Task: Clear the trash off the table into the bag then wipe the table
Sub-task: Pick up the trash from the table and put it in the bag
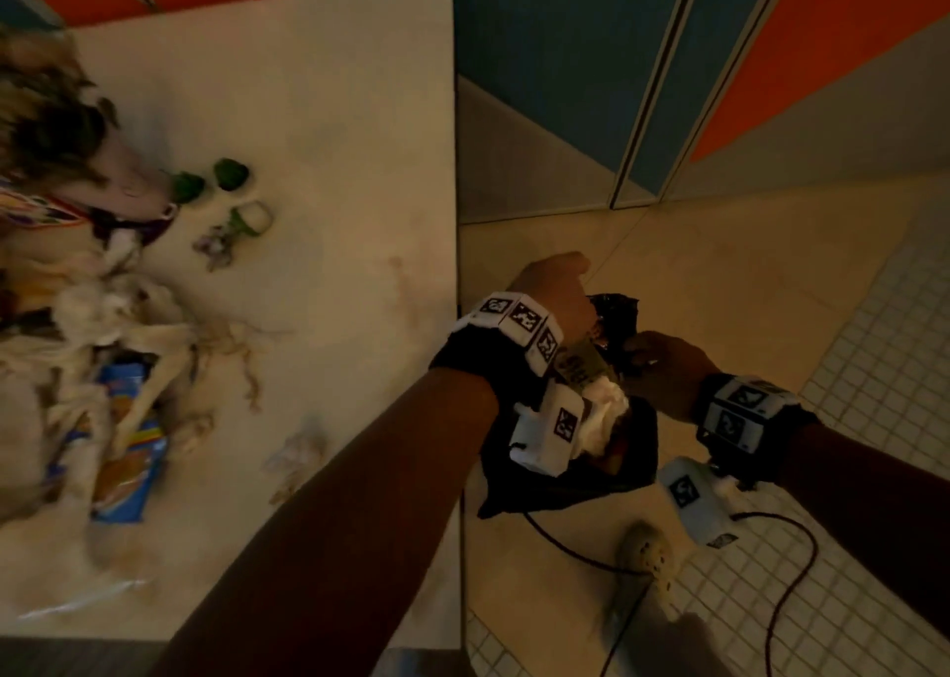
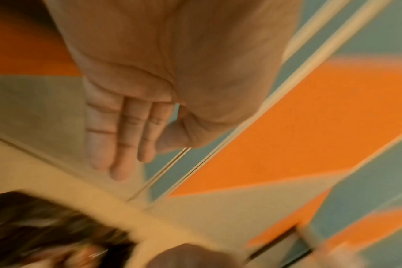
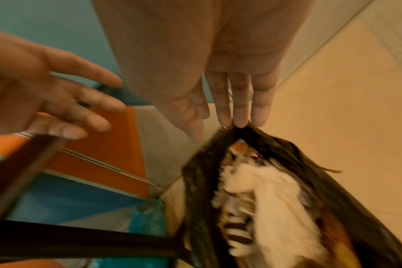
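A black trash bag (image 1: 565, 476) hangs over the floor just right of the beige table (image 1: 334, 111). My right hand (image 1: 660, 363) pinches its rim, and in the right wrist view the fingertips (image 3: 240, 123) meet the plastic edge of the bag (image 3: 195, 181). White crumpled tissue (image 3: 266, 195) and wrappers fill it. My left hand (image 1: 555, 285) hovers above the bag's mouth, fingers straight and holding nothing (image 2: 124, 148). On the table lie crumpled napkins (image 1: 123, 327), a blue snack wrapper (image 1: 128, 450), green scraps (image 1: 231, 172) and a loose tissue (image 1: 298, 453).
A dark tousled, hair-like mass (image 1: 46, 111) lies at the table's left edge. A clear plastic scrap (image 1: 77, 599) sits near the front edge. On the tiled floor are a dark cable (image 1: 781, 599) and a perforated shoe (image 1: 647, 558). Orange and blue wall panels (image 1: 822, 59) stand behind.
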